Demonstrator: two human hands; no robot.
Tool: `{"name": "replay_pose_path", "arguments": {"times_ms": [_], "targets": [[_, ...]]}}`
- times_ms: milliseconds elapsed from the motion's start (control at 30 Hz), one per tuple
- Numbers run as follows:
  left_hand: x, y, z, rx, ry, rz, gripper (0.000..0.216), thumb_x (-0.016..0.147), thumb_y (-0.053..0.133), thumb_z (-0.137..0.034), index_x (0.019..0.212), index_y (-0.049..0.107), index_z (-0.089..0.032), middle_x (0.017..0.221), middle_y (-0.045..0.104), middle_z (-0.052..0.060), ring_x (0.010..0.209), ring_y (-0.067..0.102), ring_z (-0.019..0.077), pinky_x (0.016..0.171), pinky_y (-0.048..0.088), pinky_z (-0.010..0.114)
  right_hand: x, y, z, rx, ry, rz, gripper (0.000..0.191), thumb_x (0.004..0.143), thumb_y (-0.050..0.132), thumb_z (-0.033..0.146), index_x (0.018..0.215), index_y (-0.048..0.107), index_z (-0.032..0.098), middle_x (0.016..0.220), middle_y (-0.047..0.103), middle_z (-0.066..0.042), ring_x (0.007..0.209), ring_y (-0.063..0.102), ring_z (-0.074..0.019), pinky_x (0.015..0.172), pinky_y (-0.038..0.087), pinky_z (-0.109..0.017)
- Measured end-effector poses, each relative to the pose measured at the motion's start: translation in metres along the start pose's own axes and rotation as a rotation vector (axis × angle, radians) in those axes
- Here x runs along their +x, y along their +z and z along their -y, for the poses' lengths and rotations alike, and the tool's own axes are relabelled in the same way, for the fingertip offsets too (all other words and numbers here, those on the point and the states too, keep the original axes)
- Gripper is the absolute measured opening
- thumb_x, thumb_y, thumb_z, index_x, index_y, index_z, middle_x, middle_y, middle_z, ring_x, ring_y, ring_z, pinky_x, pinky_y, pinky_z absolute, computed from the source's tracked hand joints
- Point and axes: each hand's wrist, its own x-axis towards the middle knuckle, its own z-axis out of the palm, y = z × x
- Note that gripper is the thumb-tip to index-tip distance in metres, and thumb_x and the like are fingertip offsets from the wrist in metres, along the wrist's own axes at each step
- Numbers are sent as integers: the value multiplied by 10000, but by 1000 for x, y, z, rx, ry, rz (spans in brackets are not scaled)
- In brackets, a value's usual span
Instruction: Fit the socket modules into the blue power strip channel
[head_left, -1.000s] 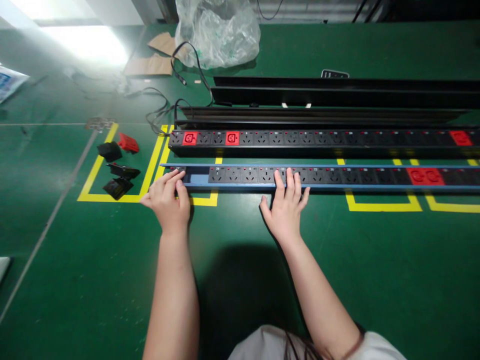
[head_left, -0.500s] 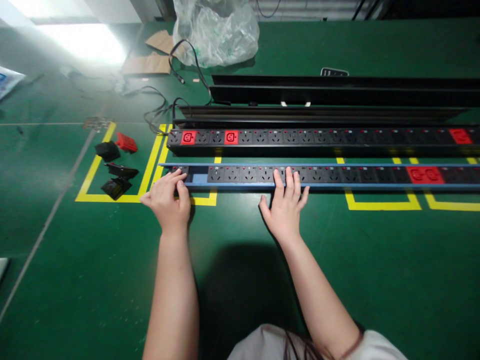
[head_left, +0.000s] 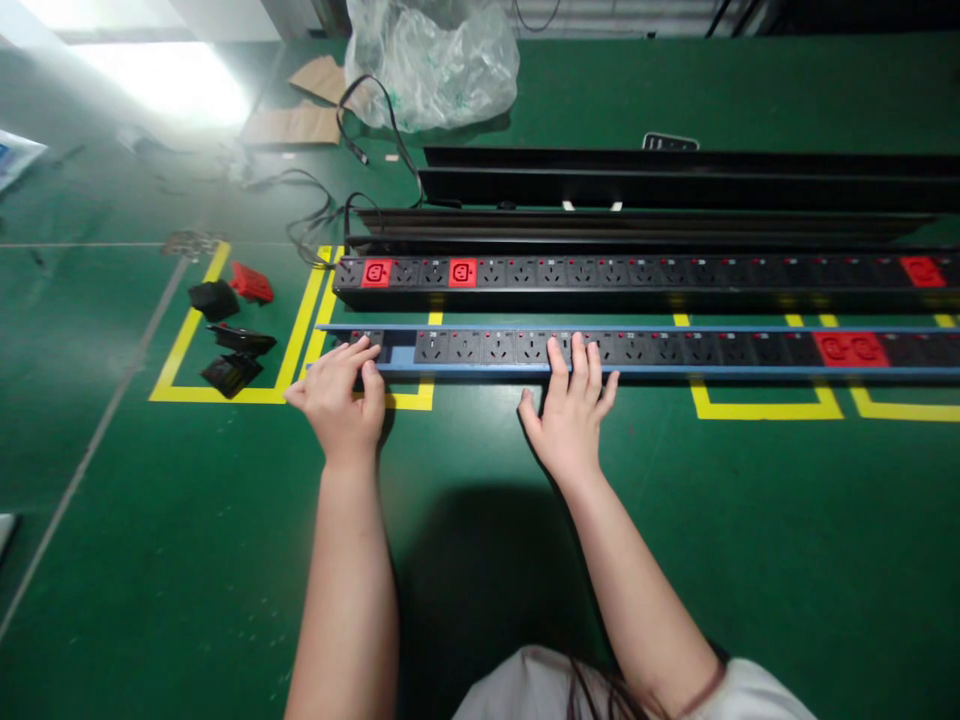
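A long power strip in a blue channel (head_left: 637, 350) lies across the green bench, with black socket modules and a red pair (head_left: 851, 349) towards the right. My left hand (head_left: 337, 395) grips a black socket module (head_left: 366, 340) at the strip's left end, thumb on the near side. To the module's right, a short length of bare blue channel (head_left: 399, 354) shows. My right hand (head_left: 570, 410) lies flat with fingers apart on the sockets mid-strip. Behind it runs a finished-looking black strip (head_left: 645, 272) with red sockets.
Long black channels (head_left: 675, 180) lie behind the strips. Small black and red parts (head_left: 214, 300) sit inside a yellow taped box on the left. A black cable (head_left: 322, 215), cardboard pieces (head_left: 292, 125) and a clear plastic bag (head_left: 431, 65) lie further back.
My left hand has slid slightly right along the strip, and the black module with it, narrowing the bare blue gap. My right hand has stayed in place.
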Motion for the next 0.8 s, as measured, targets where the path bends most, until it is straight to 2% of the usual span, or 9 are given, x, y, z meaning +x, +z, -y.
{"name": "replay_pose_path", "arguments": {"times_ms": [800], "targets": [[0,1,-6,-73,13,82,356,1056,482,-379,1143,792,-228,1287,765,92,1296,657,279,1179,372,507,0,-1,1,19,10,25,741,985,510,380,1679,312,213,1764,253,-170,1642,189,-338,1296,122,-686]]}}
